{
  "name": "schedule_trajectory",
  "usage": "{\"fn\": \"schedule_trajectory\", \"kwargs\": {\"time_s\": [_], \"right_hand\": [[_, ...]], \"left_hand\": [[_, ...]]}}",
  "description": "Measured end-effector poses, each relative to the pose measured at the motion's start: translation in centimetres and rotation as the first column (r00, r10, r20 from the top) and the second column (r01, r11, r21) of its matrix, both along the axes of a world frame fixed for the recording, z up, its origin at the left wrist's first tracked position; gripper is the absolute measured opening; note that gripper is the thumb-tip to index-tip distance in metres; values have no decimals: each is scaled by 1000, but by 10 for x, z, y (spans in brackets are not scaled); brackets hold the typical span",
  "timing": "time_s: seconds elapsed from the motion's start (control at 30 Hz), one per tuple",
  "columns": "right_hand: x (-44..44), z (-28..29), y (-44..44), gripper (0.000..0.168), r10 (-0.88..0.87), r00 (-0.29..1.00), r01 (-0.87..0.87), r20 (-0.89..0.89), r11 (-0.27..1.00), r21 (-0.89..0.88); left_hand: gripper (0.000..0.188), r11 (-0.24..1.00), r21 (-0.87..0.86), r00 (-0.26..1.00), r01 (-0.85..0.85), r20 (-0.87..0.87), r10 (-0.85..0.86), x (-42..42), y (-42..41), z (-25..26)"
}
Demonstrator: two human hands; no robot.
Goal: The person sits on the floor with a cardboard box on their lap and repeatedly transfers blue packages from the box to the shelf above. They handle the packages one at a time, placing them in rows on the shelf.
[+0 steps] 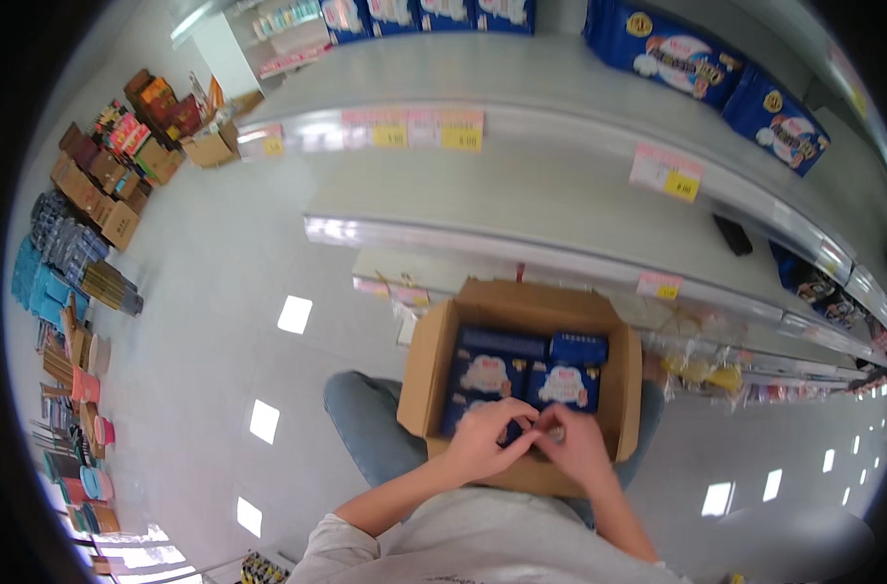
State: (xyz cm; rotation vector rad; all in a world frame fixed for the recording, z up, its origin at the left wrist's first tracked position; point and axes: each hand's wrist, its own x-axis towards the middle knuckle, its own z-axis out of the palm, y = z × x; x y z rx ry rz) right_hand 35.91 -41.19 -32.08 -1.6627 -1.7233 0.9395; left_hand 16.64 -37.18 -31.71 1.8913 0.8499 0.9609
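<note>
An open cardboard box (423,372) rests at my lap, its flaps spread. Several dark blue packs stand inside, among them one with a white cloud print (562,387) and a smaller blue pack (578,349) at the back right. My left hand (491,438) and my right hand (569,442) meet over the box's near side, fingertips together. Something small and pale may be between the fingers; it is too small to name, and the fingers partly hide it.
Shelves with price tags rise ahead, a shelf edge (443,237) just beyond the box. Blue packs (677,58) stand on the upper shelf, and a dark flat object (733,234) lies lower right. Wrapped goods (706,372) sit right of the box. Cartons (93,190) and tubs line the left floor.
</note>
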Motion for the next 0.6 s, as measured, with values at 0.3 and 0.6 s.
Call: {"fn": "schedule_trajectory", "kwargs": {"time_s": [0.3,0.6], "right_hand": [[-29,-35,-18,20,-64,980,17,188,971,240],[-26,-33,-17,29,30,960,-62,278,992,108]], "left_hand": [[12,701,707,995,-91,85,43,15,138,210],[44,494,866,787,-80,-250,565,77,348,309]]}}
